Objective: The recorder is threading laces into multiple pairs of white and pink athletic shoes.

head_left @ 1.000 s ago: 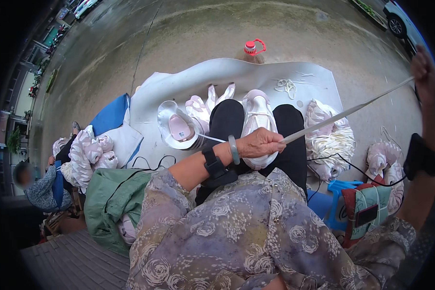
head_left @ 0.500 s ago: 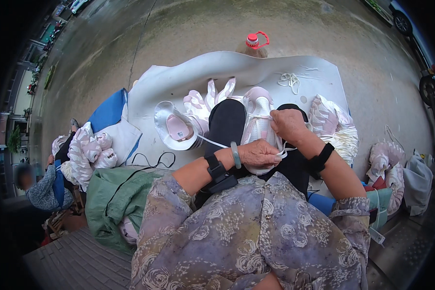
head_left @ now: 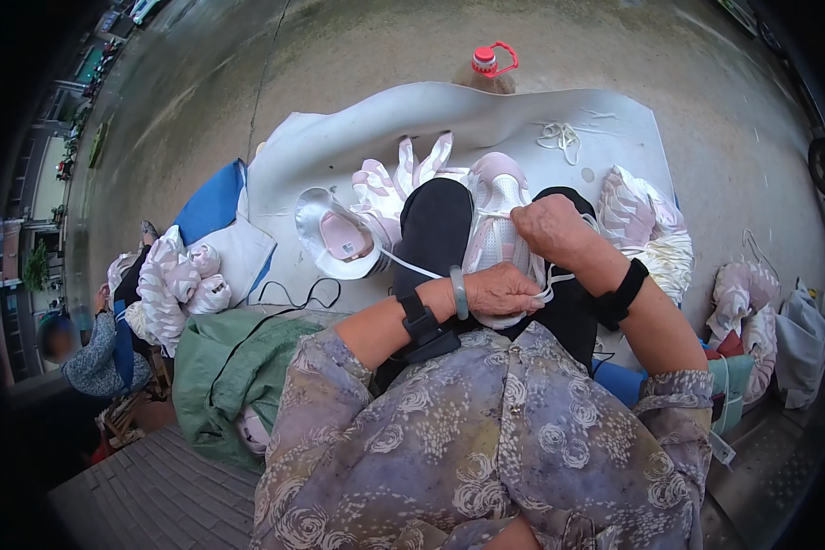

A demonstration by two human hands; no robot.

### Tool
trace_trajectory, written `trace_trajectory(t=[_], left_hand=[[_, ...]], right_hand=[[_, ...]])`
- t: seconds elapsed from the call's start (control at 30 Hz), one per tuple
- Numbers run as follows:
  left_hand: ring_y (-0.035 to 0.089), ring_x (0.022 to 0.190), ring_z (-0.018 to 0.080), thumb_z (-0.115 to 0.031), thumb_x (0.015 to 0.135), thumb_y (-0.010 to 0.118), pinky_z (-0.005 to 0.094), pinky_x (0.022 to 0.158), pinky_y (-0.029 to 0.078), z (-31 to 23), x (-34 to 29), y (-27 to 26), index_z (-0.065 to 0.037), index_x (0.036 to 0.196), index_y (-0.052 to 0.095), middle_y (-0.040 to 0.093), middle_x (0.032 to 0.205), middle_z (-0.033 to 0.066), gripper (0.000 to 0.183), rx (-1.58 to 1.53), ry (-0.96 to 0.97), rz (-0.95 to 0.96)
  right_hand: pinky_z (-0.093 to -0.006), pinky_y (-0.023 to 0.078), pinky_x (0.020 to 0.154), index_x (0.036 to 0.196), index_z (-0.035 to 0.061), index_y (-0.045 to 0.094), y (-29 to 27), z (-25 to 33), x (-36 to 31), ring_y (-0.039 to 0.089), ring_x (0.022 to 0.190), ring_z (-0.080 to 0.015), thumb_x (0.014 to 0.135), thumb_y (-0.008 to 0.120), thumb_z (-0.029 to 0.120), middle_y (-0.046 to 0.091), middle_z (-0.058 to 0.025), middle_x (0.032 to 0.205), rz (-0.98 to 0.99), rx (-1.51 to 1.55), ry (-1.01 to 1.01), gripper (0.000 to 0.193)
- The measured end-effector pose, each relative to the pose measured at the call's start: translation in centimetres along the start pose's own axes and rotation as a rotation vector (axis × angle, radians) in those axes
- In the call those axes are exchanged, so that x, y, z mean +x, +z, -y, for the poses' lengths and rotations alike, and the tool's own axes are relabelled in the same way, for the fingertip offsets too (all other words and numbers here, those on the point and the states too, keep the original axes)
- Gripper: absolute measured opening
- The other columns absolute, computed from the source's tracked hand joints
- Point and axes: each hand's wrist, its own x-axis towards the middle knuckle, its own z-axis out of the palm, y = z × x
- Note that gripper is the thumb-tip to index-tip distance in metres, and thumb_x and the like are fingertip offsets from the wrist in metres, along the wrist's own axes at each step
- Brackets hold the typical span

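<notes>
A white and pale pink sneaker (head_left: pixel 499 188) lies between my black-trousered knees, toe pointing away from me. My left hand (head_left: pixel 504 291) is closed over its near end, pinching a white shoelace (head_left: pixel 547 291) whose loop sticks out past the fingertips. Higher on the shoe, my right hand (head_left: pixel 550 226) is closed at the edge of the lacing, gripping lace; its fingertips are partly hidden. Left of my knees, a second shoe (head_left: pixel 342 236) rests with its opening and pink insole showing, and a strand of lace runs from beside it toward my left wrist.
Several pink-white shoes stand beyond my left knee. More shoes (head_left: pixel 628 213) and a lace bundle (head_left: pixel 665 261) lie right on the white sheet (head_left: pixel 275 183). A red-capped bottle (head_left: pixel 488 78) stands past it. A green sack (head_left: pixel 220 376) is at my left; a person (head_left: pixel 105 353) sits farther left.
The view has shifted slightly, so most things sit a little further right. Both hands stay at the sneaker with nearly the same grip; the right hand has moved only slightly.
</notes>
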Motion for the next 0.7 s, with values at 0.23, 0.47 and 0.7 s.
trace_trajectory(t=[0.23, 0.47, 0.7], left_hand=[[0.043, 0.050, 0.0162, -0.027, 0.088, 0.051, 0.0296, 0.052, 0.037, 0.2, 0.0, 0.2, -0.001, 0.072, 0.054, 0.048, 0.056, 0.0067, 0.030, 0.003, 0.036, -0.038], [0.045, 0.050, 0.0207, -0.027, 0.087, 0.051, 0.0315, 0.052, 0.038, 0.1, 0.1, 0.4, -0.001, 0.072, 0.053, 0.048, 0.057, 0.0110, 0.030, 0.038, 0.051, -0.043], [0.044, 0.050, 0.0224, -0.026, 0.087, 0.051, 0.0329, 0.052, 0.037, 0.3, 0.3, 0.6, -0.001, 0.071, 0.053, 0.047, 0.057, 0.0119, 0.030, 0.008, 0.064, -0.058]], right_hand=[[-0.0401, 0.045, 0.051, 0.073, 0.0057, 0.052, 2.9, -1.2, -1.6, 0.059, 0.055, -0.0286, 0.076, 0.052, 0.017, 0.057, -0.0117, 0.059, -0.191, 0.214, 0.158, 0.011], [-0.0431, 0.044, 0.054, 0.078, 0.0059, 0.051, 4.8, -0.4, -2.8, 0.057, 0.059, -0.0334, 0.077, 0.050, 0.016, 0.056, -0.0143, 0.061, -0.448, 0.610, 0.373, 0.010], [-0.0399, 0.045, 0.050, 0.079, 0.0057, 0.052, 2.1, 0.0, -1.5, 0.058, 0.056, -0.0311, 0.077, 0.053, 0.016, 0.057, -0.0108, 0.058, -0.126, 0.212, 0.177, 0.011]])
